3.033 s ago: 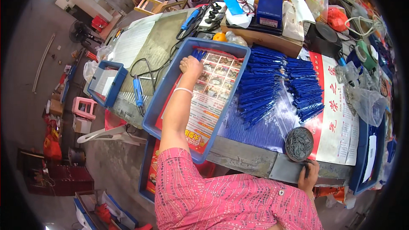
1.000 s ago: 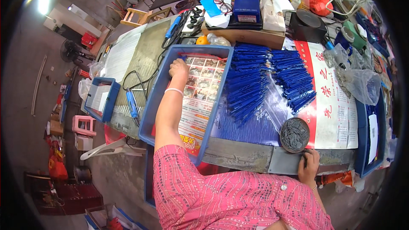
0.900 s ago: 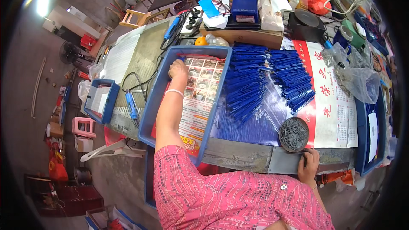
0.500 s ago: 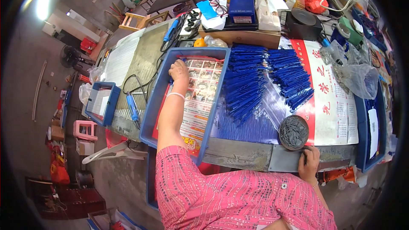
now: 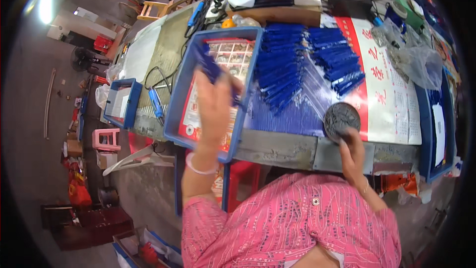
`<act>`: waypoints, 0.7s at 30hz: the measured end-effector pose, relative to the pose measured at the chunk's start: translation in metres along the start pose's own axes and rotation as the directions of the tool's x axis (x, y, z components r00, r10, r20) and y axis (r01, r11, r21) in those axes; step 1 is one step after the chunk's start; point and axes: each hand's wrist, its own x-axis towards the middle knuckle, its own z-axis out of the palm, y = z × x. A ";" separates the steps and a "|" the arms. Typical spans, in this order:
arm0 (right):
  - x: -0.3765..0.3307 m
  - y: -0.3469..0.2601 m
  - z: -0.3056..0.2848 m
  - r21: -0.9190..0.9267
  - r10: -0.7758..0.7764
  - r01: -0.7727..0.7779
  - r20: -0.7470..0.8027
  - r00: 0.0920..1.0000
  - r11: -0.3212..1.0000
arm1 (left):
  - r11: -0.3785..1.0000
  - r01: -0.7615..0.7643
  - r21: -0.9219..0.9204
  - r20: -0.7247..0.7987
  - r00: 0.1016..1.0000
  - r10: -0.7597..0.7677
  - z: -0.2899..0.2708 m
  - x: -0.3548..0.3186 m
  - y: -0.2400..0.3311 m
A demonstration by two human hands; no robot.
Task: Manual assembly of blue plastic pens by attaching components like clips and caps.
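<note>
Blue strips [image 5: 208, 63] up in the left hand [image 5: 214, 101], above the blue tray [image 5: 182, 89], and what a blur we've got there! We can make out fingers wrapped about them, upper ends jutting past the hand toward the tray's far left corner, but how many sit in that grip we can't tell. Over to the right hand [image 5: 354, 151]: fingertips bunched at the near side of the round bowl [image 5: 325, 121], with dark, slender pieces [image 5: 343, 115] heaped inside, and whether they're pinching one or merely resting there, we can't tell either.

So what does good handling look like? For our money, hold the strips near their middle, firmly enough that none slides out of line, and keep the ends clear of the tray's wall. They look thin, so too hard a squeeze would likely splay them. On the right, we'd want a light touch: thumb against forefinger, working off the top of the heap, no leaning on the rim, because that bowl stands near the table edge [image 5: 277, 150] and a shove could tip it.

And mind the neighbours! The left fan [image 5: 280, 69] lies just beside the tray, the right fan [image 5: 339, 59] beyond it, and a stray wrist would muddle those rows, so we'd stay high and keep both elbows in
</note>
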 end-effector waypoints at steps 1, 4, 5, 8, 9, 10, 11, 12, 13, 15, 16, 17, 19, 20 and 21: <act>0.017 -0.014 0.014 0.240 0.155 -0.172 0.086 0.984 0.956 | 0.988 0.017 -0.152 0.009 1.000 -0.016 0.028 -0.021 0.005; 0.043 -0.008 0.056 0.801 0.319 -0.525 0.436 0.841 0.289 | 0.907 -0.118 -0.404 -0.042 0.993 0.111 0.100 -0.076 -0.007; 0.047 -0.014 0.066 0.795 0.294 -0.602 0.559 0.775 0.075 | 0.892 -0.188 -0.411 -0.103 0.982 0.159 0.123 -0.089 -0.017; 0.041 -0.010 0.075 0.835 0.329 -0.549 0.523 0.786 -0.016 | 0.879 -0.454 0.144 0.034 0.890 0.454 0.139 -0.105 -0.051; 0.039 -0.013 0.073 0.823 0.348 -0.569 0.533 0.771 0.001 | 0.907 -0.419 -0.044 -0.046 0.908 0.417 0.148 -0.110 -0.050; 0.036 -0.018 0.070 0.803 0.362 -0.596 0.551 0.752 0.016 | 0.898 -0.379 -0.224 -0.123 0.925 0.360 0.155 -0.117 -0.046; 0.032 -0.015 0.070 0.813 0.351 -0.578 0.523 0.777 0.067 | 0.872 -0.367 -0.324 -0.163 0.929 0.331 0.161 -0.120 -0.042; 0.029 -0.016 0.062 0.819 0.364 -0.570 0.511 0.779 0.070 | 0.870 -0.357 -0.339 -0.155 0.934 0.323 0.160 -0.123 -0.047; 0.028 -0.017 0.056 0.757 0.359 -0.605 0.508 0.783 0.246 | 0.875 -0.308 -0.373 -0.006 0.944 0.330 0.151 -0.122 -0.058; 0.031 -0.017 0.031 0.385 0.334 -0.525 0.462 0.821 0.759 | 0.860 -0.034 -0.510 0.111 0.988 0.105 0.145 -0.135 -0.058; 0.036 -0.016 0.016 0.174 0.209 -0.278 0.333 0.920 0.945 | 0.898 0.040 -0.438 0.167 0.985 0.037 0.137 -0.137 -0.070; 0.041 -0.011 0.001 -0.084 0.030 -0.010 0.244 0.969 0.996 | 0.909 0.067 -0.412 0.146 0.989 -0.006 0.133 -0.138 -0.077; 0.045 0.026 -0.028 -0.432 -0.187 0.222 0.124 0.975 0.874 | 0.919 0.096 -0.382 0.111 0.992 -0.058 0.127 -0.140 -0.090; 0.050 0.026 -0.040 -0.534 -0.107 0.193 0.189 0.976 0.823 | 0.943 0.088 -0.321 0.072 0.995 -0.069 0.124 -0.139 -0.097; 0.052 0.029 -0.047 -0.594 -0.100 0.215 0.220 0.970 0.775 | 0.962 0.083 -0.259 0.037 0.996 -0.076 0.123 -0.140 -0.104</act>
